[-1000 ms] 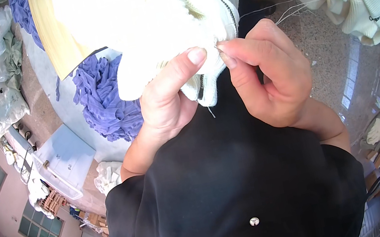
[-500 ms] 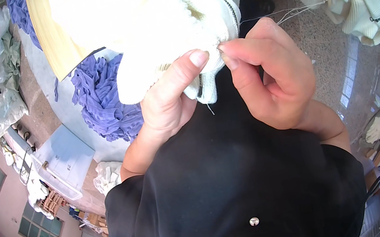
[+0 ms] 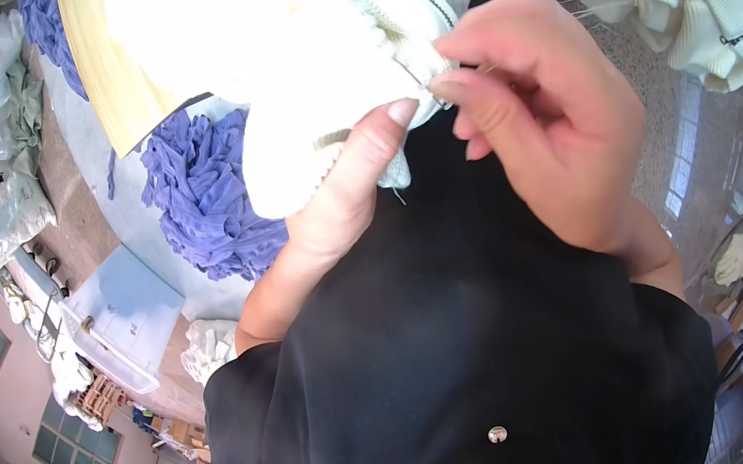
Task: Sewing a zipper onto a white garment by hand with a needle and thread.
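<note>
**Right hand rises to the knit's edge**

Since the earlier frame the right hand (image 3: 540, 118) has lifted and opened a little at the knuckles, its fingertips now meeting the cloth higher up, toward one o'clock from the left thumb. Thumb and forefinger are pinched together on the hem of the white knitted garment (image 3: 310, 54), the other fingers curled loosely under; whether a needle sits in the pinch cannot be told. A fine thread (image 3: 596, 9) runs from the pinch toward two o'clock.

The left hand (image 3: 342, 202) comes up from six o'clock, wrist bent back, thumb laid flat along the garment's lower fold and pressing it; its fingers are hidden behind the cloth.

The garment is creamy white, ribbed, with a thin dark line near its edge. It hangs bunched at twelve o'clock, over the edge of a wooden table (image 3: 101, 81). A purple cloth heap (image 3: 206, 196) lies at nine o'clock of the hands, another white knit (image 3: 699, 5) at two o'clock.
</note>
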Tool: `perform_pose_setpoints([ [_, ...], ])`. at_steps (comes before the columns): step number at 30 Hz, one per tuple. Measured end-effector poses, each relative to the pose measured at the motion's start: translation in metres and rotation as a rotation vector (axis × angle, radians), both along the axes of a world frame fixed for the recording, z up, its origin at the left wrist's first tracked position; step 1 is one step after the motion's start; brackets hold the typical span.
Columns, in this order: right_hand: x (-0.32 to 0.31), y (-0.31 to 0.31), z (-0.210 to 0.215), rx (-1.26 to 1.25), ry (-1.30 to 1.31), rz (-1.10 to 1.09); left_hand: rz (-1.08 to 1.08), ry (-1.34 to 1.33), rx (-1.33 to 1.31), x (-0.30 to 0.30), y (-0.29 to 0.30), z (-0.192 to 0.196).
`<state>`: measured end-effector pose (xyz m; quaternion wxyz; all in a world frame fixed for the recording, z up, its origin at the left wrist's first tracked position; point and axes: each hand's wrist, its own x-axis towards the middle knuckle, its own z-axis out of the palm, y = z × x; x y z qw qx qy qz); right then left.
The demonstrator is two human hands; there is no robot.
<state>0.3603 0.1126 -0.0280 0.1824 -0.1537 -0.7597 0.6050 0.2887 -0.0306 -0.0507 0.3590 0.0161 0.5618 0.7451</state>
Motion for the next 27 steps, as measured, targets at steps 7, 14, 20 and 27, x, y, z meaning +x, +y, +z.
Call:
perform_pose_setpoints([
  [7,-0.011,0.005,0.012,-0.301,0.248,-0.044,-0.015,0.153,-0.100,0.001,0.003,0.001],
  [14,-0.005,0.007,0.007,0.128,0.016,0.027,0.008,0.104,-0.044,0.001,0.010,0.002],
  [20,-0.012,0.014,-0.005,-0.118,0.168,0.060,-0.041,0.008,-0.170,-0.002,0.005,0.008],
  [27,-0.005,0.023,-0.002,-0.757,0.174,0.265,0.052,-0.166,0.146,-0.003,0.005,-0.001],
])
